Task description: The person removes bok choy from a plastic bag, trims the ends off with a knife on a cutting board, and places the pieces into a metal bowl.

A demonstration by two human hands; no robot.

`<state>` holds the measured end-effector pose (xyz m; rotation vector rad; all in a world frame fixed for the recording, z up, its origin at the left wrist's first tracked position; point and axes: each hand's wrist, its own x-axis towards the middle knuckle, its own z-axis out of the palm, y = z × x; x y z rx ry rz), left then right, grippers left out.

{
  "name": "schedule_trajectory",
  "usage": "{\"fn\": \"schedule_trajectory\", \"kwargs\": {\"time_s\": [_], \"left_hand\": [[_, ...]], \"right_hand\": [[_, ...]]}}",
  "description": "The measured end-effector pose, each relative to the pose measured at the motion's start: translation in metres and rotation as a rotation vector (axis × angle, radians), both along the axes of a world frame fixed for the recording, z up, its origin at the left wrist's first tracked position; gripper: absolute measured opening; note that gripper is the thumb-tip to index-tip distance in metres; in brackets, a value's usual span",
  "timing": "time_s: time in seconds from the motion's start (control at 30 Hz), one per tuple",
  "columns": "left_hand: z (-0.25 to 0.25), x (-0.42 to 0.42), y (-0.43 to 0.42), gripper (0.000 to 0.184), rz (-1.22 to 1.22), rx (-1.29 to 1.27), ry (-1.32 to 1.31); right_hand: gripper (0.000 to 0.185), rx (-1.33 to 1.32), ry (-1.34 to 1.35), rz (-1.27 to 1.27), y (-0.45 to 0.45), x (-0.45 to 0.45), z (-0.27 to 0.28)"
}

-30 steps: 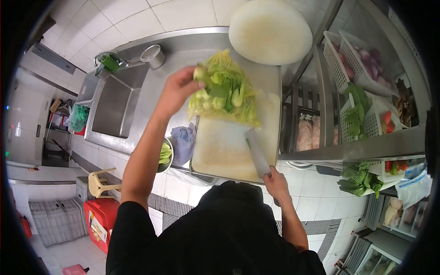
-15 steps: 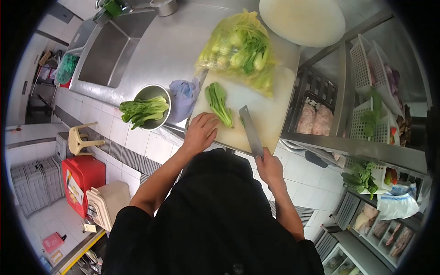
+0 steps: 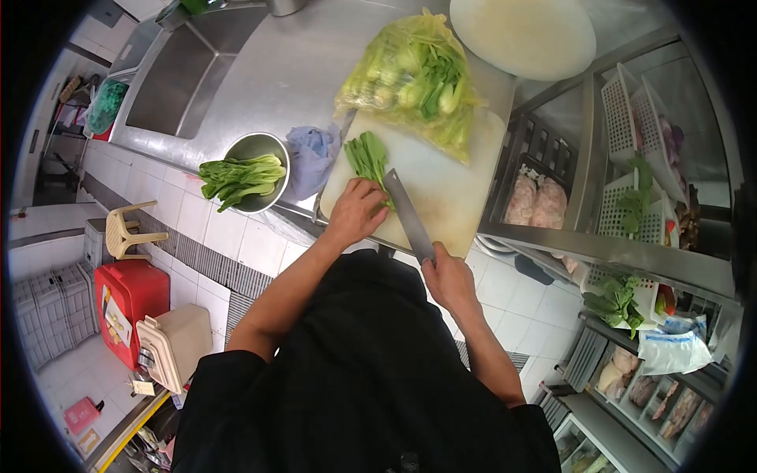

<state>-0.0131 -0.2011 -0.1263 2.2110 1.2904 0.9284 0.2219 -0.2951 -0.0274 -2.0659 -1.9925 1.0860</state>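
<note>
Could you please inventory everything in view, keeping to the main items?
Cutting board: 1, whitish, on counter
Leafy vegetable: 1, green, on cutting board
Knife: 1, silver, beside vegetable
Bag of greens: 1, yellow, across board's far edge
Bowl: 1, silver, by counter's near edge
Greens: several, green, in bowl
Cloth: 1, bluish, between bowl and board
Round board: 1, off-white, right of bag
Sink: 1, grey, upper left
Baskets: several, white, on rack
Packs: 2, pinkish, right of board
Chair: 1, beige, left floor
Box: 1, red, left floor
Left hand: 1, bare, fingers over vegetable
Right hand: 1, bare, on knife handle
</note>
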Motion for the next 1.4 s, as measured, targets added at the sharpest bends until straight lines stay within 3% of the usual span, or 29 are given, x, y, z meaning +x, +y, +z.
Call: {"fn": "schedule_trajectory", "kwargs": {"time_s": [0.07, 0.2, 0.5, 0.57, 0.7, 0.8, 0.9, 0.97, 1.0, 1.13, 1.3, 1.4], "left_hand": [[-0.002, -0.001, 0.000, 0.023, -0.003, -0.007, -0.019], [-0.002, 0.000, 0.001, 0.023, -0.001, 0.002, -0.017], [-0.004, 0.000, -0.002, 0.023, 0.007, -0.018, 0.001], [-0.003, 0.000, 0.001, 0.025, 0.022, -0.028, 0.026], [0.001, -0.013, -0.005, 0.026, -0.012, -0.030, 0.052], [0.002, -0.031, -0.014, 0.028, -0.048, -0.019, 0.082], [0.008, -0.038, -0.006, 0.037, -0.116, -0.068, 0.141], [0.023, -0.039, 0.011, 0.048, -0.183, 0.115, 0.358], [0.027, -0.034, 0.020, 0.055, -0.237, 0.055, 0.447], [0.011, -0.014, 0.059, 0.052, -0.353, 0.144, 0.463], [-0.009, 0.005, 0.069, 0.032, -0.338, 0.148, 0.548], [0.016, 0.000, 0.058, 0.028, -0.265, 0.108, 0.490]], "right_hand": [[0.026, 0.036, 0.006, 0.021, 0.002, -0.002, 0.003], [0.026, -0.002, -0.036, 0.058, 0.017, -0.009, 0.000], [0.028, 0.189, -0.048, 0.168, 0.075, -0.054, -0.045], [0.027, 0.150, -0.077, 0.143, 0.058, -0.036, -0.040], [0.029, -0.167, -0.156, 0.154, -0.005, 0.026, 0.000], [0.028, -0.194, -0.097, 0.161, -0.020, 0.071, 0.030], [0.027, -0.251, -0.090, 0.104, -0.024, 0.078, 0.043], [0.026, -0.114, -0.020, -0.121, -0.032, 0.077, 0.025], [0.026, -0.114, -0.067, -0.135, -0.030, 0.074, 0.021], [0.027, -0.115, -0.023, -0.171, -0.024, 0.079, -0.009], [0.034, -0.106, 0.115, -0.297, -0.026, 0.076, -0.037], [0.029, -0.044, 0.147, -0.274, -0.029, 0.082, -0.054]]}}
